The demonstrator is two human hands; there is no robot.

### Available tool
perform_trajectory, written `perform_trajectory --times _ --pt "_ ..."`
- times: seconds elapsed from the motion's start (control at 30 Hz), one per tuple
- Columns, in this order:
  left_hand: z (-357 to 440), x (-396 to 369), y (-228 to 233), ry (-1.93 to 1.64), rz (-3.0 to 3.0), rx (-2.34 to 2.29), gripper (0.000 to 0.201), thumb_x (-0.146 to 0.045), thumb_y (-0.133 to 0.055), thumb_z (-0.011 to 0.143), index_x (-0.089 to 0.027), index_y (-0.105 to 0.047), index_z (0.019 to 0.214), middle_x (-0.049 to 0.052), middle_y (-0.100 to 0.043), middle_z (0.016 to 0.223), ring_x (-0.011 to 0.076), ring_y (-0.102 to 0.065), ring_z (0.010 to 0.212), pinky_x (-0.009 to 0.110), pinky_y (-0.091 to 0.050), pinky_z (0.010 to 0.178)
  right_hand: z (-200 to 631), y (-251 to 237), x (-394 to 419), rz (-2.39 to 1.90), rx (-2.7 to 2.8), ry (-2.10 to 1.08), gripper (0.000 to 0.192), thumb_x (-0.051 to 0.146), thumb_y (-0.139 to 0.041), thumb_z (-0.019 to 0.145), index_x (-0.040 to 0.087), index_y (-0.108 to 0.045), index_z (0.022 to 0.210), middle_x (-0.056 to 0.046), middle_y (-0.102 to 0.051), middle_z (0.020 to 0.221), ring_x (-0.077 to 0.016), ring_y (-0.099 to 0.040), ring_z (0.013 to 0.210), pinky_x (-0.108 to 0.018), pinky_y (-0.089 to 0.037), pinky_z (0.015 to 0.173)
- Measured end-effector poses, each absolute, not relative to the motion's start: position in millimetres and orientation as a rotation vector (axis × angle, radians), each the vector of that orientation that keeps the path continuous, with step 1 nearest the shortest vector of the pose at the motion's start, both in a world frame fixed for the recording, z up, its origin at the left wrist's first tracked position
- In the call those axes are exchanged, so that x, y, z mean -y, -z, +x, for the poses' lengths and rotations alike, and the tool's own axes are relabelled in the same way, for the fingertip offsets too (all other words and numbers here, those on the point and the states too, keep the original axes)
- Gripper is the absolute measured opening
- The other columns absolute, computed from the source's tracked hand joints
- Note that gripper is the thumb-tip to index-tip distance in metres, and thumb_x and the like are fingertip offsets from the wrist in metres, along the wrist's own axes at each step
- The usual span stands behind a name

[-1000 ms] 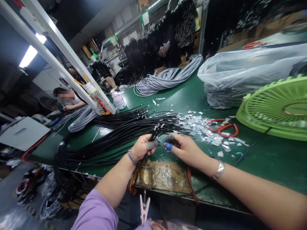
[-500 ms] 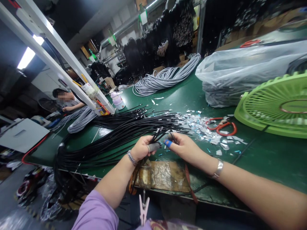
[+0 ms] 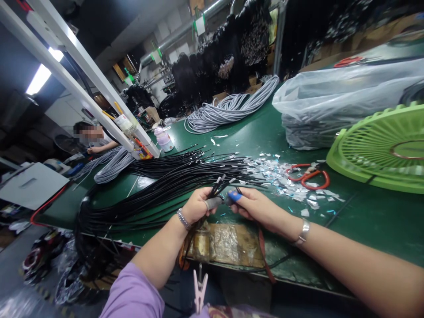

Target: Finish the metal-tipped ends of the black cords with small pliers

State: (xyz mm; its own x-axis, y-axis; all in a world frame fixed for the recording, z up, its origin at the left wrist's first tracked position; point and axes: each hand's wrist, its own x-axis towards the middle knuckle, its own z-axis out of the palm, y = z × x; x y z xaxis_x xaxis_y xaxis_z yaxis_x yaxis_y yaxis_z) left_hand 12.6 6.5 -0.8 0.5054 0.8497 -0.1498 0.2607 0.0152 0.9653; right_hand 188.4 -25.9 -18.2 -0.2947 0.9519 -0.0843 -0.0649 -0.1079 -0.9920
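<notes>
My left hand (image 3: 198, 205) grips a small bunch of black cables (image 3: 217, 187), their ends fanning up above the fist; a grey finger cot covers its thumb. My right hand (image 3: 255, 206), with a blue finger cot on one fingertip, pinches at one cable end right beside the left thumb. A large bundle of black cables (image 3: 159, 183) lies across the green table (image 3: 364, 216) behind the hands and droops over the near-left edge.
Red-handled scissors (image 3: 308, 176) lie among scattered scraps of foil and tape (image 3: 281, 176) to the right. A green fan grille (image 3: 384, 150), a clear plastic bag (image 3: 341, 101) and grey cable coils (image 3: 232, 106) sit farther back. Another person (image 3: 91, 134) sits at far left.
My right hand has shifted slightly left, its blue-capped fingertip closing in on the cable ends held by the left hand. The left hand has barely moved.
</notes>
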Motion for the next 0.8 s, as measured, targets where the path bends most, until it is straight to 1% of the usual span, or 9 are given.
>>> perform_trajectory --times 0.1,0.2,0.27,0.37,0.4,0.47,0.63,0.7,0.8 --pt "12 -7 3 -0.597 1.543 -0.984 0.049 -0.056 -0.074 0.059 -0.013 -0.057 0.073 -0.007 -0.048 0.046 0.0029 -0.036 0.035 0.017 -0.025 0.034 186 20 28 -1.034 1.217 -1.698 0.050 0.067 -0.062 0.065 0.019 -0.049 0.071 0.005 -0.052 0.054 -0.0037 -0.028 0.038 -0.020 -0.019 0.037" --pt "12 -7 3 -0.586 1.552 -0.983 0.048 -0.055 -0.075 0.060 -0.013 -0.058 0.074 -0.007 -0.048 0.047 0.0032 -0.036 0.036 0.016 -0.025 0.034 186 22 28 -1.032 1.278 -1.706 0.046 0.063 -0.064 0.065 0.019 -0.050 0.072 0.005 -0.051 0.055 -0.0043 -0.028 0.039 -0.021 -0.020 0.038" --pt "12 -7 3 -0.581 1.559 -0.989 0.047 -0.055 -0.074 0.060 -0.013 -0.057 0.072 -0.007 -0.047 0.046 0.0029 -0.036 0.035 0.016 -0.025 0.034 187 24 27 -1.049 1.438 -1.552 0.037 0.055 -0.063 0.068 0.020 -0.052 0.071 0.004 -0.051 0.056 -0.0065 -0.032 0.043 -0.022 -0.024 0.041" --pt "11 -7 2 -0.590 1.561 -0.981 0.046 -0.055 -0.074 0.061 -0.014 -0.054 0.068 -0.007 -0.048 0.046 0.0024 -0.035 0.034 0.016 -0.024 0.034 188 27 25 -1.111 1.690 -1.112 0.024 0.041 -0.059 0.073 0.020 -0.051 0.063 0.003 -0.049 0.055 -0.0106 -0.038 0.051 -0.025 -0.029 0.048" --pt "11 -7 2 -0.596 1.558 -0.973 0.046 -0.055 -0.074 0.061 -0.014 -0.054 0.067 -0.006 -0.048 0.046 0.0024 -0.035 0.034 0.016 -0.024 0.034 189 29 25 -1.135 1.743 -0.984 0.022 0.037 -0.058 0.074 0.021 -0.051 0.062 0.003 -0.049 0.055 -0.0115 -0.039 0.052 -0.026 -0.030 0.049" --pt "10 -7 2 -0.605 1.553 -0.958 0.046 -0.054 -0.073 0.062 -0.014 -0.054 0.068 -0.006 -0.048 0.046 0.0024 -0.035 0.034 0.016 -0.025 0.034 190 30 24 -1.161 1.800 -0.839 0.020 0.034 -0.055 0.076 0.021 -0.051 0.062 0.002 -0.050 0.055 -0.0126 -0.041 0.053 -0.026 -0.031 0.050" --pt "10 -7 4 -0.619 1.540 -0.968 0.046 -0.055 -0.073 0.062 -0.013 -0.055 0.070 -0.006 -0.048 0.046 0.0025 -0.035 0.034 0.016 -0.024 0.034 192 26 25 -1.065 1.790 -0.892 0.024 0.038 -0.046 0.085 0.020 -0.056 0.073 -0.001 -0.060 0.066 -0.0152 -0.051 0.061 -0.026 -0.040 0.056" --pt "10 -8 4 -0.612 1.538 -0.971 0.047 -0.055 -0.073 0.061 -0.013 -0.055 0.070 -0.007 -0.048 0.046 0.0025 -0.035 0.034 0.016 -0.024 0.034 191 26 26 -1.073 1.779 -0.894 0.024 0.041 -0.049 0.083 0.020 -0.055 0.072 0.000 -0.059 0.065 -0.0146 -0.050 0.060 -0.026 -0.039 0.055" --pt "11 -8 3 -0.597 1.545 -0.959 0.048 -0.056 -0.073 0.060 -0.013 -0.054 0.069 -0.007 -0.048 0.046 0.0023 -0.035 0.033 0.016 -0.024 0.034 190 26 26 -1.141 1.799 -0.817 0.019 0.036 -0.053 0.080 0.021 -0.051 0.068 0.002 -0.055 0.060 -0.0132 -0.046 0.055 -0.025 -0.035 0.051"
